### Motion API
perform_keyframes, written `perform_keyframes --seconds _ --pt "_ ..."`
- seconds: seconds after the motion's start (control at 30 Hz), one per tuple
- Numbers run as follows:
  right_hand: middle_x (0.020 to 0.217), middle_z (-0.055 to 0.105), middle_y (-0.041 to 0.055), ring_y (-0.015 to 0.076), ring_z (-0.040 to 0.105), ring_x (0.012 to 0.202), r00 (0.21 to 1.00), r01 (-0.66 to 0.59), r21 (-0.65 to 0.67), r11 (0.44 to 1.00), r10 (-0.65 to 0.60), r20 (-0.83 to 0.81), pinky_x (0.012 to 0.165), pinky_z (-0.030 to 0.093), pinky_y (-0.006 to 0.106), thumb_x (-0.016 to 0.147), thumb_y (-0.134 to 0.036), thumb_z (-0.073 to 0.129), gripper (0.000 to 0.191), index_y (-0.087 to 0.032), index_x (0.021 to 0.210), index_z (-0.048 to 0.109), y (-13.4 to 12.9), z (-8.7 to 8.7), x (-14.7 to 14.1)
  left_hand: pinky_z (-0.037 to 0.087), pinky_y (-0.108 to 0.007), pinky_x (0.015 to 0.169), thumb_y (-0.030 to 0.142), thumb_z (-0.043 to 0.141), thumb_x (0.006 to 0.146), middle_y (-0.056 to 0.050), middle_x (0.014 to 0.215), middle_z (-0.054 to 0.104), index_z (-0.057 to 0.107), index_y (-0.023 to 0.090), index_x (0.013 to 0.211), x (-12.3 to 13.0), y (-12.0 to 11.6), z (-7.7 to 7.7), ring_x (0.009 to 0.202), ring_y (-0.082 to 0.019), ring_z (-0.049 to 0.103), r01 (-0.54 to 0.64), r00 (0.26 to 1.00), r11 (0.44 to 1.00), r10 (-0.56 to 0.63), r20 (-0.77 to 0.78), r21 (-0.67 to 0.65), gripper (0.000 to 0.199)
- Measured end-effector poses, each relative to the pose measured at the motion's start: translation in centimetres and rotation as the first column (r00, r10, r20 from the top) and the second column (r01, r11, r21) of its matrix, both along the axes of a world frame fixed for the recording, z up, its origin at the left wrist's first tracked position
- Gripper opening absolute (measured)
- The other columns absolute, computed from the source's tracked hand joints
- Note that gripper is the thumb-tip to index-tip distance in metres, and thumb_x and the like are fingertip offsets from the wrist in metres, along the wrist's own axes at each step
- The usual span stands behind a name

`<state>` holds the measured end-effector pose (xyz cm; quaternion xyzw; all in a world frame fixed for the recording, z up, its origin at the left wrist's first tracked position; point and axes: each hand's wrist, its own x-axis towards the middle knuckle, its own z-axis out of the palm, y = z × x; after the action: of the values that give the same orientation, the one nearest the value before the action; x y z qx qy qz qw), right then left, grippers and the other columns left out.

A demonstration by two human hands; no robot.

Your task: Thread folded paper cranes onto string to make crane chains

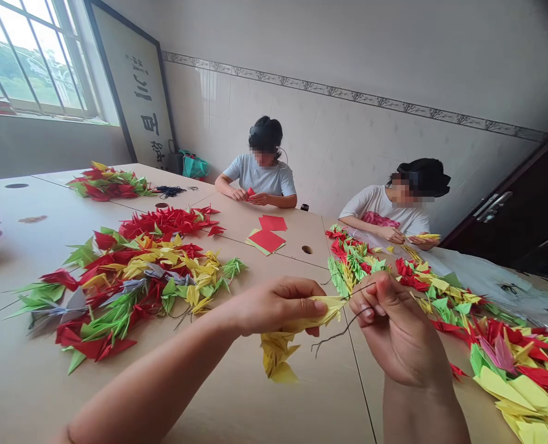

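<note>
My left hand (287, 306) is closed around a bunch of yellow folded paper cranes (278, 357), some of which hang below the fingers. Their pointed tips stick out to the right of my thumb. In a pinch, my right hand (394, 320) grips a thin dark string (343, 333) that runs from the cranes' tips. One loose, frayed end of it dangles between the hands. Both hands are raised above the table, close to each other.
Piles of red, green and yellow paper cranes lie left (130, 271) and right (500, 351) on the table (227, 394). Red paper squares (267, 240) lie mid-table. Two people sit opposite, one folding red paper (251, 193), one handling yellow pieces (422, 238). Dark string (169, 191) lies at the back.
</note>
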<state>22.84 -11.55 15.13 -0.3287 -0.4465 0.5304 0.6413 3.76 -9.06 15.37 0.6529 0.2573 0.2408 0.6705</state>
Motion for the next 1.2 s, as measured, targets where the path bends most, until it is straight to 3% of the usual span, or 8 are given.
perform_keyframes --seconds 0.17,0.33,0.47,0.6,0.77,0.87,1.0,1.2 --pt "0.059 0.045 -0.0053 0.0135 0.06 0.077 0.989 -0.061 -0.03 0.998 0.056 -0.14 0.075 0.051 0.03 0.069 -0.038 0.074 0.025 -0.021 0.058 0.059 0.4 0.0 -0.1 0.036 -0.015 0.047 0.04 0.057 0.082 0.0 0.07 0.058 0.058 0.014 0.081 -0.2 0.2 0.1 0.053 -0.005 0.045 0.023 0.999 1.0 -0.024 0.028 0.009 0.026" --pt "0.056 0.037 -0.0089 0.0058 0.044 0.047 0.986 -0.015 -0.032 0.999 0.009 -0.165 0.067 0.053 0.029 0.072 -0.038 0.072 0.022 -0.023 0.064 0.058 0.4 0.4 0.4 0.042 -0.018 0.055 0.046 0.056 0.081 -0.002 0.074 0.058 0.057 0.015 0.085 -0.1 0.4 -0.6 0.061 -0.009 0.053 0.021 0.999 1.0 -0.021 0.025 0.003 0.031" --pt "0.068 0.049 -0.0049 0.0072 0.043 0.053 0.978 0.09 0.108 0.99 -0.108 0.179 0.062 0.048 0.024 0.074 -0.039 0.07 0.019 -0.023 0.073 0.06 0.1 -0.2 0.5 0.041 -0.018 0.054 0.048 0.053 0.082 -0.002 0.076 0.058 0.056 0.015 0.086 -0.1 0.4 -0.7 0.062 -0.009 0.052 0.011 1.0 0.998 -0.011 -0.001 0.065 0.033" --pt "0.085 0.058 0.0013 0.0161 0.054 0.077 0.77 0.014 0.141 0.99 -0.101 0.63 0.066 0.046 0.025 0.074 -0.04 0.07 0.026 -0.025 0.093 0.061 -0.1 -0.9 0.4 0.04 -0.017 0.052 0.052 0.051 0.082 -0.002 0.075 0.058 0.058 0.015 0.088 -0.3 0.1 -0.2 0.062 -0.008 0.051 -0.013 0.999 0.986 0.019 -0.034 0.164 0.038" --pt "0.076 0.062 0.001 0.0172 0.056 0.069 0.599 -0.122 0.071 0.99 0.016 0.8 0.061 0.046 0.026 0.078 -0.041 0.064 0.019 -0.023 0.085 0.064 -0.2 -0.5 0.5 0.038 -0.017 0.052 0.055 0.051 0.081 0.0 0.074 0.056 0.057 0.016 0.092 -0.1 -0.3 -0.3 0.061 -0.008 0.048 -0.052 0.998 0.976 0.06 -0.029 0.213 0.041" --pt "0.069 0.06 -0.0005 0.0153 0.053 0.064 0.615 -0.034 0.115 0.993 -0.07 0.786 0.056 0.044 0.024 0.079 -0.04 0.062 0.018 -0.022 0.074 0.063 -0.5 0.1 1.0 0.039 -0.019 0.057 0.053 0.043 0.086 -0.002 0.091 0.058 0.052 0.021 0.105 0.2 -0.5 -0.4 0.068 -0.009 0.05 -0.198 0.978 0.964 0.182 0.099 0.18 0.039" --pt "0.07 0.058 0.0003 0.0151 0.051 0.062 0.654 0.086 0.208 0.974 -0.213 0.726 0.052 0.042 0.024 0.078 -0.04 0.063 0.017 -0.023 0.076 0.064 -0.8 0.2 1.8 0.041 -0.027 0.082 0.054 0.037 0.089 -0.005 0.125 0.051 0.048 0.028 0.116 0.2 -0.3 -0.1 0.105 -0.017 0.051 -0.346 0.915 0.936 0.322 0.244 0.062 0.039" --pt "0.065 0.059 -0.0006 0.0155 0.051 0.057 0.75 0.288 0.29 0.913 -0.403 0.524 0.048 0.041 0.026 0.07 -0.04 0.071 0.018 -0.024 0.075 0.065 -1.0 0.3 2.7 0.036 -0.038 0.095 0.05 0.055 0.081 -0.012 0.13 0.047 0.039 0.027 0.128 -0.2 0.8 -0.7 0.12 -0.024 0.043 -0.22 0.935 0.975 0.207 0.288 0.015 0.054"
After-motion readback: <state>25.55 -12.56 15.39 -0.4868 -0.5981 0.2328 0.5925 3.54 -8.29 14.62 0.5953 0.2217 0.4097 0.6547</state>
